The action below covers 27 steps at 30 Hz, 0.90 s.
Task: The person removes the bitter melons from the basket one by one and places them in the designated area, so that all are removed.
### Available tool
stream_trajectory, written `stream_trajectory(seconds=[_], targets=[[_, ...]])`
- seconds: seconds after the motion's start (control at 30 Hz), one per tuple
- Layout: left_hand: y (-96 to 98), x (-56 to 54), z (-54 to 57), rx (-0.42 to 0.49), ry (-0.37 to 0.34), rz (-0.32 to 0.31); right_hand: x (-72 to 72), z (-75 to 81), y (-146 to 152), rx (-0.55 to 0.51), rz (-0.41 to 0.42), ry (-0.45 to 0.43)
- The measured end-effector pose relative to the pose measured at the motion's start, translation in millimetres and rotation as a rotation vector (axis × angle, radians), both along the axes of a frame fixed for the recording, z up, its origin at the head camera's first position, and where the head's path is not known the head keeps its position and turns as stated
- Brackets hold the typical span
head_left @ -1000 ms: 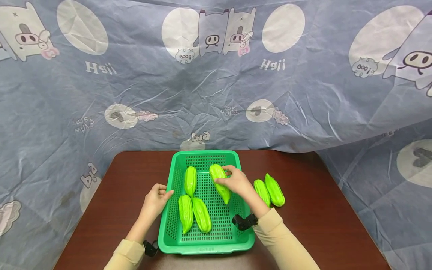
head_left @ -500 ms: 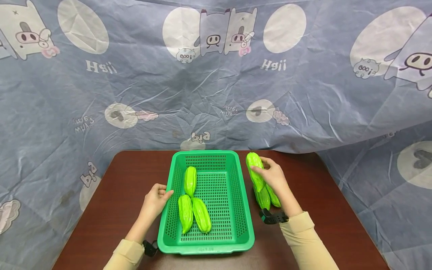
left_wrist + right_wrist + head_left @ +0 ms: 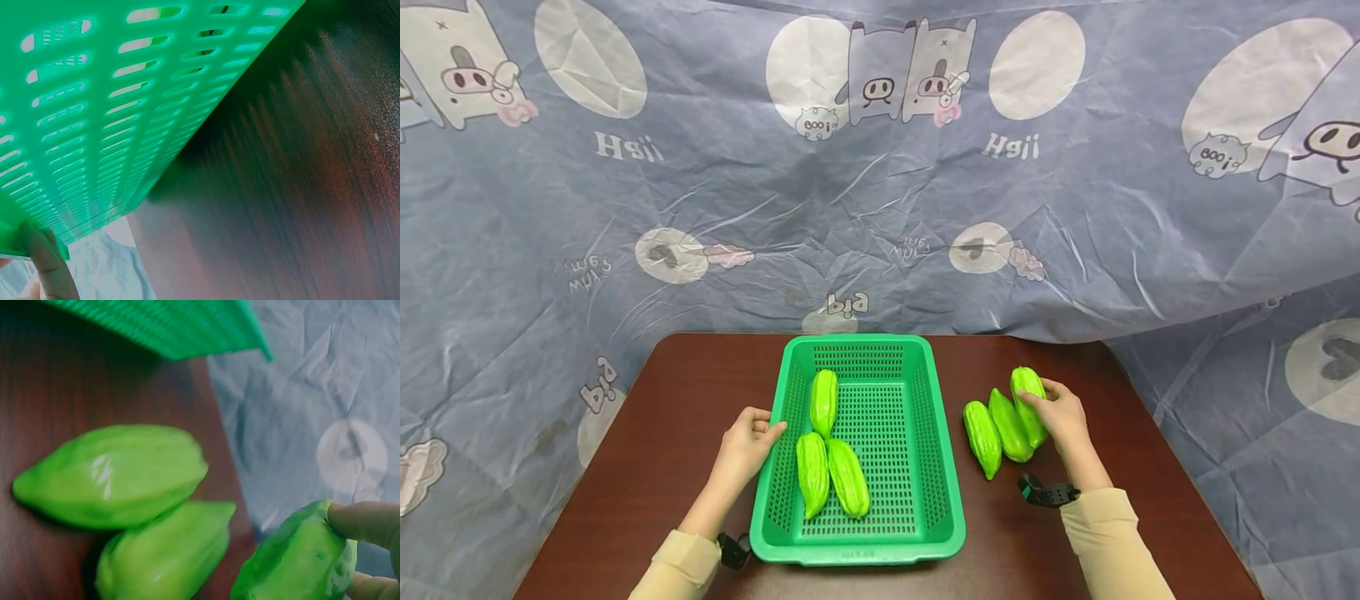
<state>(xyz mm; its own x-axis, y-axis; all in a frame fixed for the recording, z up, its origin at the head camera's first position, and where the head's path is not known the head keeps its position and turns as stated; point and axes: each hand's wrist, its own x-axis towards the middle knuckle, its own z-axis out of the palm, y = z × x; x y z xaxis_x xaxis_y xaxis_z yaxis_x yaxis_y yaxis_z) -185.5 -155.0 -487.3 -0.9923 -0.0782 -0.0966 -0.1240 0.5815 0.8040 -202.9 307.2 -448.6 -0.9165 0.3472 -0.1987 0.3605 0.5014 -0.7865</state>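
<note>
My left hand grips the left rim of a green plastic basket, thumb on top; in the left wrist view, fingers curl at the rim. Three light-green ridged bitter melons lie inside, one at the back and two further forward, side by side. Right of the basket, my right hand pinches a bitter melon between thumb and fingers. Beside it on the table lie two others, a middle bitter melon and a left bitter melon. The right wrist view shows the held bitter melon at its lower right.
The brown table runs under everything. A blue-grey cartoon-print cloth hangs behind it and at both sides. A dark strap is on the right wrist, and a dark device on the left.
My right hand has carried a bitter melon from inside the basket over its right side to the right end of the pair on the table. The left hand stays on the rim.
</note>
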Motion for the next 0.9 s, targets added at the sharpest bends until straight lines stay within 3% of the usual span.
stream_trajectory(seconds=[0.67,0.9], targets=[[-0.2,0.3,2.2,0.017,0.011,0.012,7.2,-47.4,24.0,0.066,-0.031,-0.086],[-1.0,-1.0,-0.7,0.013,0.019,0.013,7.7,-55.9,25.7,0.087,-0.006,-0.105]])
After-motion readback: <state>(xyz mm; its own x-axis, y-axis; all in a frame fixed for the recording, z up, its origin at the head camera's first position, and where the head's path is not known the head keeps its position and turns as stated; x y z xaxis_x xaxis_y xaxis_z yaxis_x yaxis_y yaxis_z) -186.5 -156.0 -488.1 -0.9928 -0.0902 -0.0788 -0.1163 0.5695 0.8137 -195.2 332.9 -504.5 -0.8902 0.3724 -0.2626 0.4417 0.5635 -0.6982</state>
